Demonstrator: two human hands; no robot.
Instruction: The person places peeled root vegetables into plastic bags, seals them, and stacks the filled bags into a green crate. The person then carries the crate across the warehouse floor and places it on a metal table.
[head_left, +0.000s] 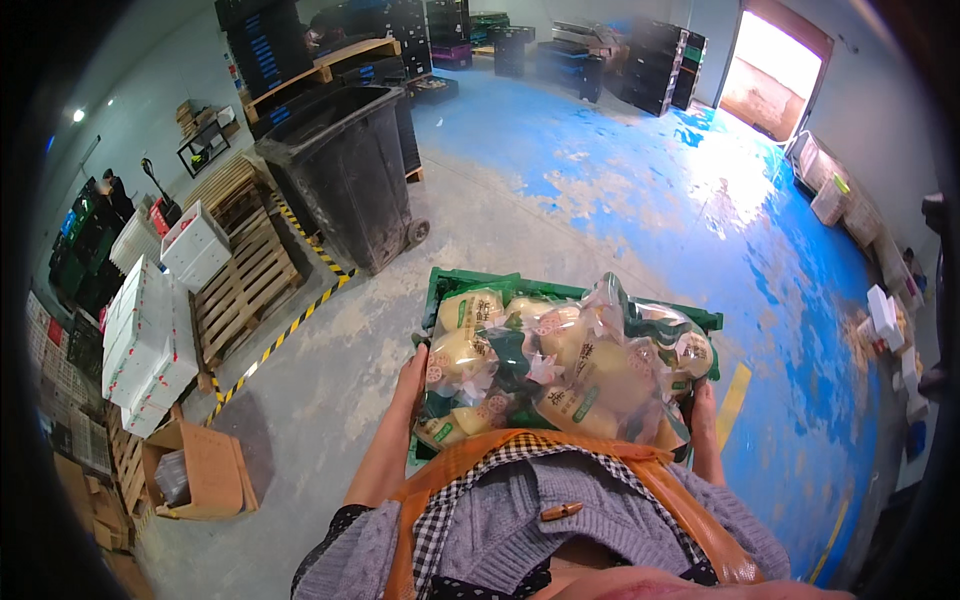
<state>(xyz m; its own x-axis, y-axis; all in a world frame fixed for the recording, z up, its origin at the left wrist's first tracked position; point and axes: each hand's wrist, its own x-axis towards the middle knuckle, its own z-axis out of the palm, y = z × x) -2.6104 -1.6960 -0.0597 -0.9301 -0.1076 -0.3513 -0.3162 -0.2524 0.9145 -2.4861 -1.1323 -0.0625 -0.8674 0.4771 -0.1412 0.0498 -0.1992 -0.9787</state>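
A green plastic crate (637, 294) is held against the front of my orange apron (480, 450). It is heaped with several clear printed bags of pale lotus root (585, 367), some rising above the rim. My left hand (415, 379) grips the crate's left side, its fingers mostly hidden behind the wall. On the opposite side my right hand (703, 409) holds the crate, with its fingers also largely out of sight. The bags bear printed writing and lotus pictures.
A black wheeled bin (352, 180) stands ahead to the left, before stacked black crates (266, 52). Wooden pallets (247, 277), white boxes (154, 337) and an open cardboard box (202, 469) line the left. A bright doorway (772, 67) lies far right. A person (118, 196) stands far left.
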